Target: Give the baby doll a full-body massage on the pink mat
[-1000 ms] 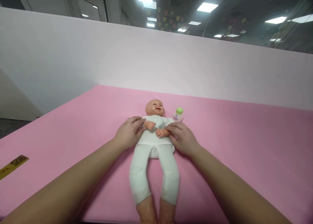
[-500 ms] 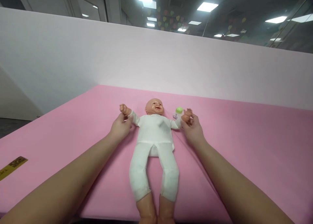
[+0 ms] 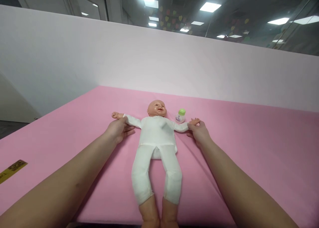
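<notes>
A baby doll (image 3: 158, 131) with a white cloth body lies on its back, its head away from me and its bare feet at the near edge. Both of its arms are stretched out sideways. My left hand (image 3: 118, 130) grips the doll's arm on the left near the wrist, thumb on top and the other fingers below. On the other side, my right hand (image 3: 199, 132) pinches the doll's arm at the wrist, partly covering the small hand. Just beyond that arm stands a small bottle (image 3: 180, 117) with a light green cap, apart from my fingers.
The doll lies on a pink padded surface (image 3: 249, 148), backed by a white panel (image 3: 159, 61). A yellow label (image 3: 12, 171) with a dark code is stuck on the surface at the left. Above the panel is glass (image 3: 224, 22) with ceiling lights showing.
Both doll arms, bent upward before, are now straightened out to the sides. My left hand has moved slightly left, and my right hand slightly right and nearer. The bottle stays put.
</notes>
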The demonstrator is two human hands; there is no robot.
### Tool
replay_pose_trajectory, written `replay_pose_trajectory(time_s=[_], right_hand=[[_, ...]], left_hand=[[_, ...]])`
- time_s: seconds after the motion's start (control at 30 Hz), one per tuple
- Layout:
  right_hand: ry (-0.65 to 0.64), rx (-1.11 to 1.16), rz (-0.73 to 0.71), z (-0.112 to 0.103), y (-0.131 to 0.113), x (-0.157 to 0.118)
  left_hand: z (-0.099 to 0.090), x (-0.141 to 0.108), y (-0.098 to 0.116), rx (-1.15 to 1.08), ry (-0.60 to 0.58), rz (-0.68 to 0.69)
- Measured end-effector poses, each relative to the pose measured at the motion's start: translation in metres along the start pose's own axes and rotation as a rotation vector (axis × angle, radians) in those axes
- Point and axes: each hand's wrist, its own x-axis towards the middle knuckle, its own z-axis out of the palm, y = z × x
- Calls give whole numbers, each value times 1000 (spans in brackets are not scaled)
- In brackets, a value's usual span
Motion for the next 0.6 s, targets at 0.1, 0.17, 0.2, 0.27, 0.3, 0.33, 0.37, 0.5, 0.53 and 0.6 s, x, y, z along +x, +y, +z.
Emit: replay_pose_trajectory(time_s=[0.1,0.17,0.2,0.27,0.3,0.33,0.37,0.5,0.53,0.6], right_hand=[[-2,-83,-200,10,-9,-18],[-49,-169,-355,19,-17,-33],[-78,-227,-434,23,-20,-41],[-155,-380,-585,31,-26,-54],[-203,-473,-663,34,-28,-60],[-257,-563,-742,36,-29,-64],[-310,-642,-818,38,-30,-67],[-430,-790,-1016,41,-29,-71],[-432,-803,-1038,42,-28,-72],[-428,-826,-1064,44,-25,-73]], left_hand=[[6,-13,-3,302,55,313],[10,-24,-5,541,47,534],[13,-30,-5,644,23,625],[18,-40,-6,823,-47,766],[19,-44,-7,903,-85,828],[21,-47,-7,977,-114,887],[22,-49,-7,1043,-135,942],[24,-52,-6,1254,-200,1096],[25,-52,-6,1307,-216,1124],[26,-52,-7,1389,-242,1168]])
